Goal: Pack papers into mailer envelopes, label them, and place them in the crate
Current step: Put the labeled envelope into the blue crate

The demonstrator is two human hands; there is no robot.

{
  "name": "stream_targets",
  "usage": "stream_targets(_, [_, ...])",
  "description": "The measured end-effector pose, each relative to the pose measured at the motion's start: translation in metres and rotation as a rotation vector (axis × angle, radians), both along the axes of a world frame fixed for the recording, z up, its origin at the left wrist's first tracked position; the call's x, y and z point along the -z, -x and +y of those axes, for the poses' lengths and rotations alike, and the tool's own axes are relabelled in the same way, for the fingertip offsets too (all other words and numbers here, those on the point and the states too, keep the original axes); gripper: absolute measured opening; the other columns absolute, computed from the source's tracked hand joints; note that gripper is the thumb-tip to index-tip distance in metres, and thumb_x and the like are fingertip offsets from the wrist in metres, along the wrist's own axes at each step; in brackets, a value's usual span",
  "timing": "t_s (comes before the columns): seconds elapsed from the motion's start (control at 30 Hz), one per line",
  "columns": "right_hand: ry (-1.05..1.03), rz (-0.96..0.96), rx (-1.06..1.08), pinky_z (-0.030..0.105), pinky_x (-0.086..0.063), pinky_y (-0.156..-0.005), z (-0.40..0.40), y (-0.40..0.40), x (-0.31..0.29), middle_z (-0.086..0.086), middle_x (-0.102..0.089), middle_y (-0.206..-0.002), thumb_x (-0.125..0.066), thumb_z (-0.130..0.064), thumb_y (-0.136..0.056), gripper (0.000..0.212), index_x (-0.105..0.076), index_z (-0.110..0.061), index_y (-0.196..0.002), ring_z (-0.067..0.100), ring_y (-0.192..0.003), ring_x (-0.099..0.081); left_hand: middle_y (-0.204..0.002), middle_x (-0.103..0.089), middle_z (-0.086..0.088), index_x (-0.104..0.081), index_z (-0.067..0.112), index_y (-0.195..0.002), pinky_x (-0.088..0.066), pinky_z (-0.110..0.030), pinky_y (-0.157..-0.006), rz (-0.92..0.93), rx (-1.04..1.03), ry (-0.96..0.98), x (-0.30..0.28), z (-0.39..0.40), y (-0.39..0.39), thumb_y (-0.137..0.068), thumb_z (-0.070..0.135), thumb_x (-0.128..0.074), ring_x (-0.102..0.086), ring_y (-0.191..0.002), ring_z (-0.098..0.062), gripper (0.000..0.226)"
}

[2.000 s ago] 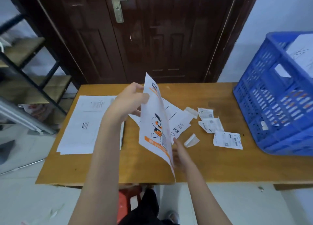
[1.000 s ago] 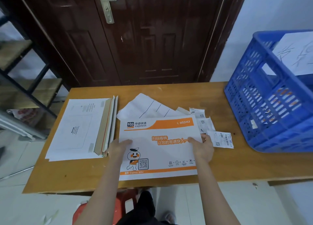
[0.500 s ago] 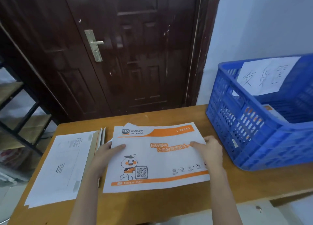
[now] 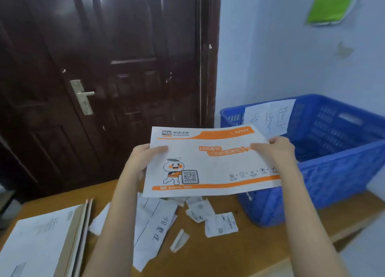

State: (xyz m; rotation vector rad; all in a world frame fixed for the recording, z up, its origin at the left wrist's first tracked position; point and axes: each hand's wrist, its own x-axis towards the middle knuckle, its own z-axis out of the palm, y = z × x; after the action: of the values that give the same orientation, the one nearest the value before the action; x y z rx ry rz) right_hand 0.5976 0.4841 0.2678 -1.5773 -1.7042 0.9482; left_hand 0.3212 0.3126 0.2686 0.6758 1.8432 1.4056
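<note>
Above the table (image 4: 218, 253), in the air beside the blue crate (image 4: 337, 162), a white and orange mailer (image 4: 210, 164) is held flat, face up, its right end over the crate's near corner. It reads "sto express" at the top left, "95543" in the orange band, "Express letter" along the lower stripe, with orange Chinese characters in the middle, a cartoon mascot and a QR code. The left hand (image 4: 141, 160) pinches the mailer's left edge, thumb on top and fingers curled beneath; the right hand (image 4: 277, 151) grips the right edge the same way. A white sheet (image 4: 270, 118) with large handwritten characters hangs on the crate's far wall. On the table lie a paper (image 4: 154, 224) with handwritten characters, small printed labels (image 4: 218, 222) too blurred to read, a peeled strip (image 4: 179, 240), and at the left a stack of envelopes (image 4: 41, 241). A dark door (image 4: 125, 68) stands behind, a green sheet (image 4: 333, 3) on the wall.
</note>
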Motion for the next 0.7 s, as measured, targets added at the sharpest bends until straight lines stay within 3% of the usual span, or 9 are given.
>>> stream_targets(0.17, [-0.037, -0.048, 0.173, 0.029, -0.041, -0.057, 0.038, -0.074, -0.013, 0.007, -0.065, -0.086, -0.073, -0.037, -0.079, 0.031, -0.062, -0.010, -0.089, 0.021, -0.072, -0.060, -0.090, -0.073, -0.009, -0.066, 0.009, -0.097, -0.059, -0.031, -0.058, 0.027, 0.164, -0.071, -0.018, 0.085, -0.057, -0.085, 0.013, -0.069, -0.071, -0.069, -0.021, 0.013])
stream_targets(0.37, [-0.085, -0.152, 0.363, 0.031, -0.039, -0.060, 0.098, -0.150, -0.027, 0.007, -0.063, -0.093, -0.072, -0.041, -0.079, 0.044, -0.059, -0.010, -0.108, 0.021, -0.076, -0.058, -0.104, -0.071, -0.013, -0.065, 0.004, -0.110, -0.057, -0.041, -0.082, 0.037, 0.346, -0.067, -0.016, 0.193, -0.120, -0.083, 0.014, -0.072, -0.070, -0.086, -0.026, 0.030])
stream_targets(0.47, [-0.102, -0.179, 0.392, 0.032, -0.042, -0.066, 0.135, -0.178, -0.031, 0.010, -0.064, -0.103, -0.071, -0.039, -0.080, 0.053, -0.056, -0.008, -0.120, 0.025, -0.085, -0.061, -0.107, -0.070, -0.012, -0.062, 0.013, -0.109, -0.052, -0.046, -0.092, 0.090, 0.436, -0.007, -0.015, 0.250, -0.138, -0.081, 0.021, -0.074, -0.067, -0.098, -0.028, 0.031])
stream_targets(0.6, [-0.155, -0.267, 0.431, 0.034, -0.048, -0.072, 0.185, -0.197, -0.035, 0.010, -0.063, -0.116, -0.066, -0.038, -0.086, 0.053, -0.049, -0.010, -0.127, 0.028, -0.100, -0.062, -0.112, -0.069, -0.012, -0.057, 0.011, -0.125, -0.048, -0.051, -0.097, 0.050, 0.592, 0.164, -0.011, 0.324, -0.148, -0.065, 0.029, -0.084, -0.065, -0.104, -0.032, 0.068])
stream_targets(0.7, [-0.155, -0.335, 0.409, 0.038, -0.050, -0.079, 0.218, -0.203, -0.032, 0.010, -0.060, -0.121, -0.065, -0.039, -0.086, 0.063, -0.041, -0.010, -0.136, 0.029, -0.106, -0.061, -0.109, -0.070, -0.012, -0.058, 0.010, -0.120, -0.053, -0.047, -0.088, 0.045, 0.608, 0.241, -0.006, 0.357, -0.159, -0.078, 0.016, -0.075, -0.068, -0.098, -0.030, 0.046])
